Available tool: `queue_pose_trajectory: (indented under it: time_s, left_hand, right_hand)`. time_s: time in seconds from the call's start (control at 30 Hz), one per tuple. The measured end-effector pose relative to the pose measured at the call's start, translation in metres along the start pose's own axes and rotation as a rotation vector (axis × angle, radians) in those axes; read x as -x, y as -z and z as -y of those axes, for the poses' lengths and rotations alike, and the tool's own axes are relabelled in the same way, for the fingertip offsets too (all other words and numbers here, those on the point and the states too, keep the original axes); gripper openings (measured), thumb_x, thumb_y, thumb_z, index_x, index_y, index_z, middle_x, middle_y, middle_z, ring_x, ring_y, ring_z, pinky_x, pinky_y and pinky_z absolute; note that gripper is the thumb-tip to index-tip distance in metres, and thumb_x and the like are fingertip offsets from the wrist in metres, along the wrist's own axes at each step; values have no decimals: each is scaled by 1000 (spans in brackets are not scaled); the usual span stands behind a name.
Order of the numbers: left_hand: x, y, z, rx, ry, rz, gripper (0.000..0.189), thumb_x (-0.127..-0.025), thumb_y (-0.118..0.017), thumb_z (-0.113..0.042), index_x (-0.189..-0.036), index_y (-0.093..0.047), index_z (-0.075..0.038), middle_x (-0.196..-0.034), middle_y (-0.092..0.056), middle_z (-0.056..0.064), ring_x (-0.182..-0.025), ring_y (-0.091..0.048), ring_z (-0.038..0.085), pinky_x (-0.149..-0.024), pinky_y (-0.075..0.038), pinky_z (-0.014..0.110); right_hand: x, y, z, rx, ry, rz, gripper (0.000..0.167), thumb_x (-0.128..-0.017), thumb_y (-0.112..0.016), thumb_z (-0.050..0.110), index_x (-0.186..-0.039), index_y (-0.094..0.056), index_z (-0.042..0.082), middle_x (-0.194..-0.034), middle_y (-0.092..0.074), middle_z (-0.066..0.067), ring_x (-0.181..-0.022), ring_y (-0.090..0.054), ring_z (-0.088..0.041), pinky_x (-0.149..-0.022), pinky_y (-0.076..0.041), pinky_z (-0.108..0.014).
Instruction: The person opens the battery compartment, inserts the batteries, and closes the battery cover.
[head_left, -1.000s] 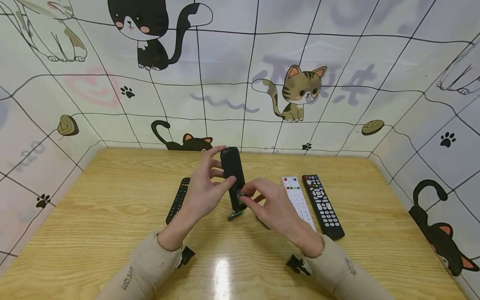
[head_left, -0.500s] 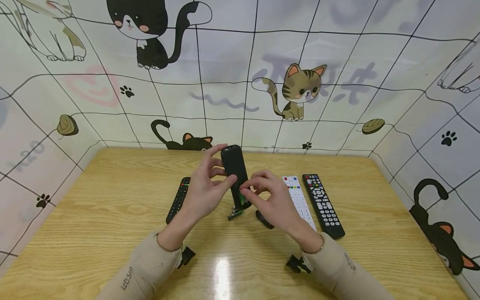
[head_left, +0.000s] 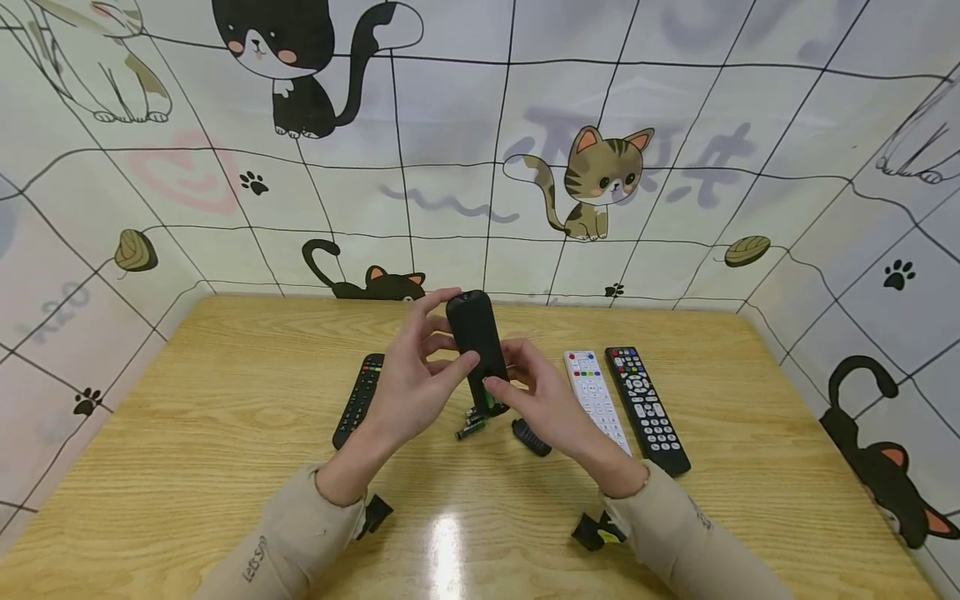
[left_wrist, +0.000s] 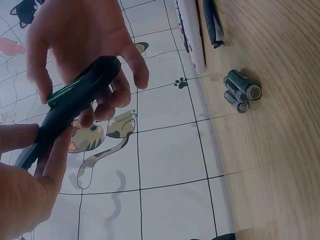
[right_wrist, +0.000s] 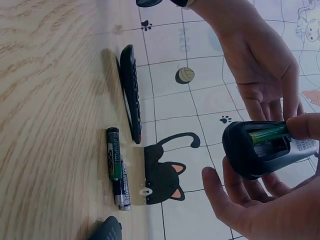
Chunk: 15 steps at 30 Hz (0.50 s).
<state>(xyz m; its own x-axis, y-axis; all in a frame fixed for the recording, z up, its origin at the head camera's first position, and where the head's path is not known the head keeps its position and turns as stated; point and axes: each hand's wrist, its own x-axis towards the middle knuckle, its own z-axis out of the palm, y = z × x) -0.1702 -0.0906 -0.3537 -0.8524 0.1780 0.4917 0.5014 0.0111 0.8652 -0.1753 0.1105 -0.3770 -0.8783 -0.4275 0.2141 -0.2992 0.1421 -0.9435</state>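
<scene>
Right hand (head_left: pixel 551 408) curls round the remote (head_left: pixel 474 332), thumb on the battery (right_wrist: pixel 270 134); left hand (head_left: pixel 408 385) grips its upper part, above the table (head_left: pixel 247 400). Work judged part done: battery in, compartment (right_wrist: pixel 258 152) uncovered, second slot (right_wrist: pixel 276 147) apparently bare and outstanding. Below, loose batteries (left_wrist: pixel 244 86) lie on the table.

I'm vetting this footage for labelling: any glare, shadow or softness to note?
Head: glare streaks the near part of the table, and labels on the white remote are too soft to read; left wrist: the held remote is dark, with little surface detail; right wrist: a soft shadow falls beside the resting remote.
</scene>
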Motion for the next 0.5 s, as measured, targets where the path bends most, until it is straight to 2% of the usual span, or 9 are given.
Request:
queue_pose_trajectory:
  time_s: [0.17,0.3,0.43,0.5]
  left_hand:
    - [1,-1,-2,2,-11,-5,75,-90,-70,16,-151,-42,-17,-110,-64,16,-93,-70,27,-78,-61,38]
    - [1,-2,-2,-1,-26,-4,75,-89,-69,17,-151,-43,-17,-109,-64,15,-92,-71,26,-78,-61,38]
    - [1,-3,-1,-1,-32,1,75,-89,-70,17,-151,-43,-15,-110,-64,16,-92,-71,27,-78,-61,38]
    - [1,-3,-1,-2,-29,2,76,-88,-70,17,-151,-43,-15,-110,-64,16,-92,-71,27,-78,-61,38]
  right_hand:
    - [0,-1,0,1,-35,44,36,-105,-58,18,-135,-53,-1,-124,-61,-15,-112,-59,-28,-99,-47,-47]
    - [-1,-2,-1,-76,-66,86,37,-108,-54,18,-137,-50,-4,-125,-60,-19,-111,-62,-28,-92,-54,-45]
    - [0,-2,-2,-156,-69,121,38,-109,-49,16,-140,-45,-7,-124,-57,-23,-105,-63,-30,-85,-56,-54]
    - [0,-2,-2,-161,-63,131,38,-109,-48,16,-141,-44,-6,-122,-56,-23,-102,-62,-30,-84,-56,-56]
